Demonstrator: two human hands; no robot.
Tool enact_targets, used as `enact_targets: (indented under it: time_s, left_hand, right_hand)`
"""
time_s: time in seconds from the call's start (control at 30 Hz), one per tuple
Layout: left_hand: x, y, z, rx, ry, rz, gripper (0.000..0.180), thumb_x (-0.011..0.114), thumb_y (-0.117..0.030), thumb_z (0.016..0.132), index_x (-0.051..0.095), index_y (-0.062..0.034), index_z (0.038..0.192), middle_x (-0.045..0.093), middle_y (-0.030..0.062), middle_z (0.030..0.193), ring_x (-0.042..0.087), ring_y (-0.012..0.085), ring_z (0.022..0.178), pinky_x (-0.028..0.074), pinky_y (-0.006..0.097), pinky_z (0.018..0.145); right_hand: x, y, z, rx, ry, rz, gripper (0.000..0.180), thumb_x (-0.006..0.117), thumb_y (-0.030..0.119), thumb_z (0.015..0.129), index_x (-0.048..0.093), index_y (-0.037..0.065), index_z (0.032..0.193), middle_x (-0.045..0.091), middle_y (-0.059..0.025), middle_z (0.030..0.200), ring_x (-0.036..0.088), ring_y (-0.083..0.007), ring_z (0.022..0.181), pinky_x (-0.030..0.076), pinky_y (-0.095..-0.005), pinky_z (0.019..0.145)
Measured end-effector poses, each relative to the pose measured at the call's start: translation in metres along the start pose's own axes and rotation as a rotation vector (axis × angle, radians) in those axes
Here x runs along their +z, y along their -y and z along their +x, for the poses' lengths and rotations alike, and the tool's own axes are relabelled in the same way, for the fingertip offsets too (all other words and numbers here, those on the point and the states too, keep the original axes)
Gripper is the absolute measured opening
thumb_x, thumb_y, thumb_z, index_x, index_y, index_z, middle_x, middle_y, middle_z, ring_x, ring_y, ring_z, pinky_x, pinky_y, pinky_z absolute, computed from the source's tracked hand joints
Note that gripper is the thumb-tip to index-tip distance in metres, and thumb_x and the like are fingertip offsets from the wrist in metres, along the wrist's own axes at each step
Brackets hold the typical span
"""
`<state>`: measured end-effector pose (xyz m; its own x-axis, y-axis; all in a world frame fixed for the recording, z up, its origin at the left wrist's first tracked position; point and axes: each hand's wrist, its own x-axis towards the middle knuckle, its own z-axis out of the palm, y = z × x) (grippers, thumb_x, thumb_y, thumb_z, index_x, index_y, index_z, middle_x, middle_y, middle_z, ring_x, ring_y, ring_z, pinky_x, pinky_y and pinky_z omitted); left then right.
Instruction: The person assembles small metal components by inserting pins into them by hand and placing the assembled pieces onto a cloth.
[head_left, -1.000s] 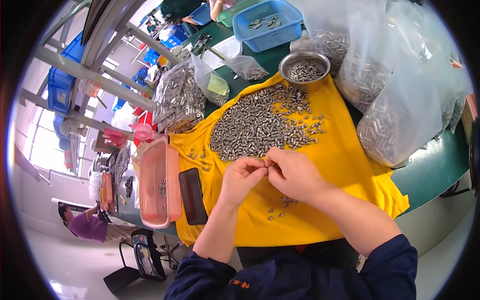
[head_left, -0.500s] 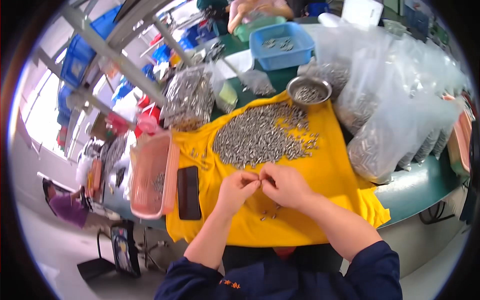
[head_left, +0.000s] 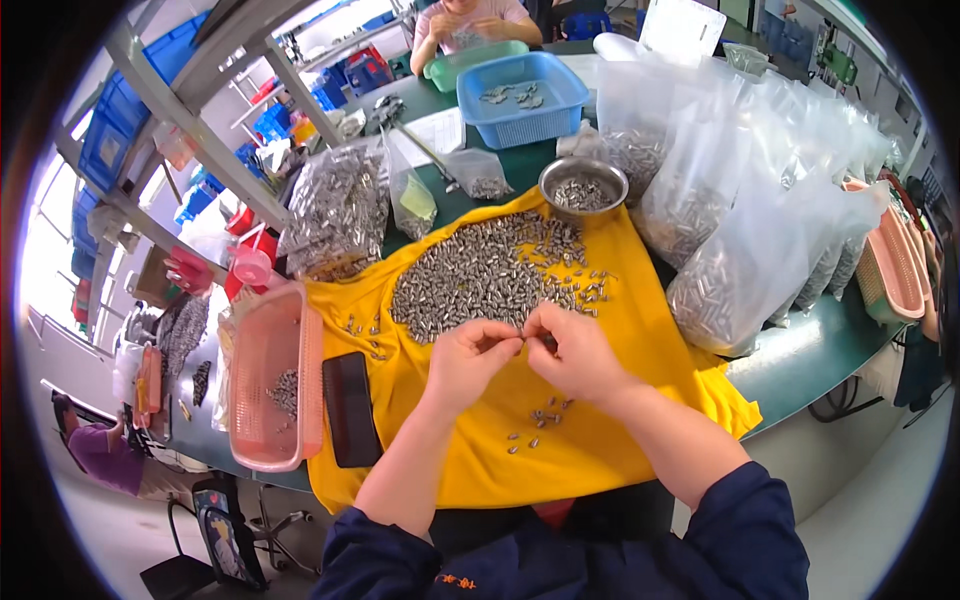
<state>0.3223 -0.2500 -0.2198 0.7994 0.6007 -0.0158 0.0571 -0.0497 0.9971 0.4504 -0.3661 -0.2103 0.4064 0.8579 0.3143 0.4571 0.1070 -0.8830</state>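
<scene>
Left hand (head_left: 468, 355) and right hand (head_left: 572, 350) meet fingertip to fingertip over yellow cloth (head_left: 620, 440), both pinched shut on small metal piece (head_left: 528, 338) between them. Piece too small to read its long axis or heading. Heap of metal pieces (head_left: 480, 275) lies just beyond fingertips, away from body, stretching left-right; both hands equally near. Few loose pieces (head_left: 545, 412) under right wrist. Pink basket (head_left: 262, 385) well left.

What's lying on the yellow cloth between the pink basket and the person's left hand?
A flat black phone-like slab lies between the pink basket and the left hand, seen in the head view.
</scene>
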Motion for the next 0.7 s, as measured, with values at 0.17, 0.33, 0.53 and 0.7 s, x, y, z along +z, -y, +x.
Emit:
enact_targets:
  time_s: [0.17,0.33,0.53,0.7]
  left_hand:
    - [-0.009,0.007,0.002,-0.024,-0.08,0.009,0.011,0.065,0.0,0.077,0.064,0.0013,0.088,0.065,0.0045,0.083,0.06,0.0094,0.076,0.048,0.022,0.071]
    - [-0.011,0.003,0.001,-0.028,0.011,-0.302,0.012,0.065,0.001,0.077,0.062,0.0008,0.09,0.064,0.0045,0.083,0.06,0.0101,0.076,0.049,0.022,0.072]
    - [-0.007,0.011,-0.002,-0.005,0.054,-0.291,0.013,0.065,0.001,0.078,0.062,0.001,0.09,0.064,0.0055,0.083,0.061,0.0107,0.077,0.049,0.022,0.072]
    - [-0.003,0.011,-0.004,0.026,0.069,-0.261,0.012,0.065,0.001,0.078,0.062,0.0016,0.09,0.065,0.0058,0.083,0.061,0.0104,0.077,0.049,0.021,0.071]
  right_hand:
    - [-0.001,-0.004,0.004,0.058,-0.04,0.037,0.007,0.054,0.008,0.076,0.052,0.004,0.081,0.053,-0.0067,0.064,0.052,-0.0163,0.057,0.042,-0.0288,0.054]
    - [-0.004,-0.003,0.007,0.091,0.0,0.19,0.007,0.052,0.008,0.078,0.051,0.005,0.084,0.049,-0.0005,0.066,0.045,-0.0084,0.061,0.039,-0.0245,0.055]
    - [0.001,-0.003,0.003,0.099,0.092,0.146,0.008,0.052,0.007,0.077,0.05,0.004,0.084,0.048,-0.0006,0.066,0.044,-0.0082,0.061,0.038,-0.0238,0.055]
    - [0.001,-0.002,0.0,0.068,0.058,0.08,0.007,0.052,0.007,0.076,0.052,0.003,0.082,0.051,-0.003,0.065,0.046,-0.0088,0.057,0.04,-0.0251,0.053]
